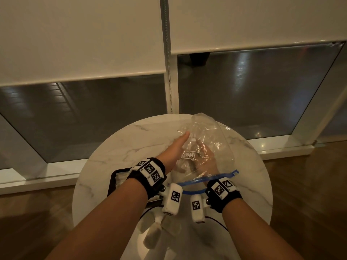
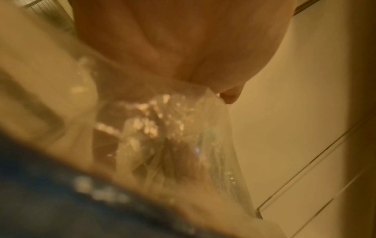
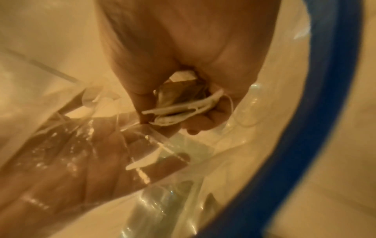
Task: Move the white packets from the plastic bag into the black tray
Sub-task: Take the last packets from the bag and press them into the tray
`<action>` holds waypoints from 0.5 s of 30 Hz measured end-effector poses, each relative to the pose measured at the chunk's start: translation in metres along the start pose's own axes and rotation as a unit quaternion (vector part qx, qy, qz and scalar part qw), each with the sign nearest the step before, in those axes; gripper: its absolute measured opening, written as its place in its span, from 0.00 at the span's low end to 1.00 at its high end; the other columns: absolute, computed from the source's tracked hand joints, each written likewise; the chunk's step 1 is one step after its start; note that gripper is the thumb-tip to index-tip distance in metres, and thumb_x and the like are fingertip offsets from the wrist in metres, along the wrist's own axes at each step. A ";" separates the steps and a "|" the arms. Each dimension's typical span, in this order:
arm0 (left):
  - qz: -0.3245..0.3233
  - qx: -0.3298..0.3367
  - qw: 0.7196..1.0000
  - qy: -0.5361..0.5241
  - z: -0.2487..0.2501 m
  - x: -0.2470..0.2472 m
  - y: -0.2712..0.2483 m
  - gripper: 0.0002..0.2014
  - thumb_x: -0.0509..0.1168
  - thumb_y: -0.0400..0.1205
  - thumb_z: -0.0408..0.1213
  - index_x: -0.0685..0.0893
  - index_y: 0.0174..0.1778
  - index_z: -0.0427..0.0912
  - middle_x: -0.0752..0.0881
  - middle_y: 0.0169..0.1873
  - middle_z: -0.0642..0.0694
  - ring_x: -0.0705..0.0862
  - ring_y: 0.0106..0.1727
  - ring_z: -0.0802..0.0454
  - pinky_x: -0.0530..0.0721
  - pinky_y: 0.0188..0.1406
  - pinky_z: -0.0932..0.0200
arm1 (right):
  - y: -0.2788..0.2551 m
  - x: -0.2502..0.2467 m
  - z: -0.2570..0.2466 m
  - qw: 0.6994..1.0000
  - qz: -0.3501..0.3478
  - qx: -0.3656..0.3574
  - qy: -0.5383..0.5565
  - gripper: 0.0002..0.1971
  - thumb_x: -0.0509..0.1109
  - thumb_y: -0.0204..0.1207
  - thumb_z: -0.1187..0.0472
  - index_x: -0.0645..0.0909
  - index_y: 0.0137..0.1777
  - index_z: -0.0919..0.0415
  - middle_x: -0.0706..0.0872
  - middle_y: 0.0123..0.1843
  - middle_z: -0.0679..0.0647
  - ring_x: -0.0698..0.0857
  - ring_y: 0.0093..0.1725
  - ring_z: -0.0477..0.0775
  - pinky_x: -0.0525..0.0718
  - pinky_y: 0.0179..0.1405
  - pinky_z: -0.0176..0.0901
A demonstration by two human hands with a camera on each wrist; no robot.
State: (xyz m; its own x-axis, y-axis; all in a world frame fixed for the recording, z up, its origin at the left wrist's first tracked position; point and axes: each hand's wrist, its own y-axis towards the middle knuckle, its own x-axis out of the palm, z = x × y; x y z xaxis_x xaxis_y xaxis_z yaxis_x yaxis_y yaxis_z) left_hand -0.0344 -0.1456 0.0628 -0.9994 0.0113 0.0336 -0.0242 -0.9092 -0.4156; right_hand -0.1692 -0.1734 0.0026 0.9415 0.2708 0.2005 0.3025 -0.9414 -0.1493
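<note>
A clear plastic bag (image 1: 206, 132) with a blue zip rim (image 1: 206, 178) is held up over a round marble table (image 1: 116, 147). My left hand (image 1: 180, 147) holds the bag's left side from outside, thumb up and fingers beneath the film. My right hand (image 1: 204, 156) is inside the bag. In the right wrist view its fingers (image 3: 203, 120) curl round a bunch of white packets (image 3: 183, 107) with strings. A black tray (image 1: 112, 177) with white packets (image 1: 120, 178) lies under my left wrist, mostly hidden. In the left wrist view the bag (image 2: 173, 128) crumples below my thumb (image 2: 230, 96).
The small table stands against low windows with roller blinds, and wooden floor surrounds it. My left hand (image 3: 81, 161) shows through the film in the right wrist view. Bare marble lies to the left and behind the bag.
</note>
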 end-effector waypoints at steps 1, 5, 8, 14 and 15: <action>0.002 0.002 1.000 -0.012 0.000 -0.001 -0.002 0.45 0.64 0.65 0.82 0.80 0.74 0.60 0.82 0.73 0.41 0.79 0.74 0.34 0.84 0.59 0.28 | 0.000 0.001 -0.001 0.999 0.007 -0.033 -0.015 0.22 0.62 0.84 0.76 0.70 0.51 0.41 0.89 0.35 0.28 0.86 0.38 0.24 0.83 0.36 0.21; 0.051 0.028 0.998 -0.008 -0.002 -0.005 -0.019 0.34 0.51 0.81 0.74 0.84 0.68 0.55 0.90 0.60 0.44 0.88 0.61 0.41 0.88 0.55 0.37 | -0.003 0.007 -0.006 0.989 0.057 -0.131 -0.037 0.12 0.79 0.74 0.56 0.86 0.56 0.54 0.90 0.57 0.56 0.89 0.59 0.59 0.87 0.62 0.58; 0.044 0.015 0.997 0.067 -0.009 -0.008 -0.032 0.33 0.54 0.81 0.73 0.83 0.69 0.53 0.89 0.60 0.45 0.87 0.59 0.43 0.88 0.54 0.42 | -0.005 0.001 -0.008 0.984 0.065 -0.143 -0.081 0.12 0.74 0.78 0.70 0.85 0.60 0.64 0.88 0.59 0.61 0.88 0.59 0.64 0.87 0.61 0.53; 0.023 0.025 0.976 0.217 -0.025 -0.005 -0.035 0.14 0.69 0.85 0.47 0.87 0.57 0.39 0.92 0.52 0.44 0.89 0.39 0.54 0.87 0.33 0.57 | -0.008 -0.001 -0.019 0.981 0.055 -0.034 -0.182 0.08 0.68 0.82 0.71 0.83 0.43 0.60 0.87 0.47 0.55 0.90 0.52 0.52 0.86 0.46 0.34; 0.040 0.024 0.978 0.202 -0.026 -0.004 -0.033 0.12 0.68 0.86 0.44 0.86 0.57 0.38 0.92 0.51 0.41 0.90 0.38 0.51 0.86 0.31 0.57 | -0.007 0.000 -0.017 0.980 0.077 -0.038 -0.180 0.10 0.70 0.81 0.69 0.83 0.40 0.55 0.88 0.47 0.56 0.90 0.50 0.58 0.87 0.44 0.40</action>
State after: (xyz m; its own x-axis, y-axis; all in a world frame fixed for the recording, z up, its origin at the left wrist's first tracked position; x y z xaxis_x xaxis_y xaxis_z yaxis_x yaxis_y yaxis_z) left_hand -0.0301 -0.1050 0.0531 -0.9268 0.0943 -0.3635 0.0455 -0.9326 -0.3580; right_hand -0.1739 -0.1702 0.0198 0.9706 0.1654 -0.1746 0.1542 -0.9851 -0.0759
